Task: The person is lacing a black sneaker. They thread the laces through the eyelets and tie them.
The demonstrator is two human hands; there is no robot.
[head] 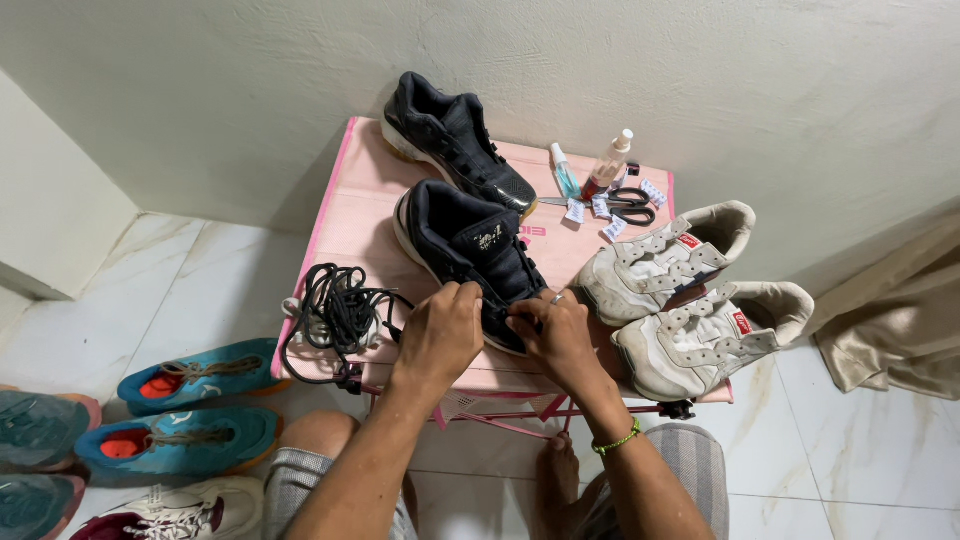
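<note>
Sneaker (470,250) toe between both hands' fingers (470,295)

Your hands rest on a black shoe (470,250); a second black shoe (455,140) far behind shows a gold-tan sole edge. Black laces (340,310) lie left. Pink table (350,215). Right: two off-white shoes (690,300) with red tabs. Near left: teal-blue shoes (190,410), orange inside. Green bracelet (618,440) on your right wrist. Grey checked shorts (695,470). White marble-veined floor (180,290).
</note>
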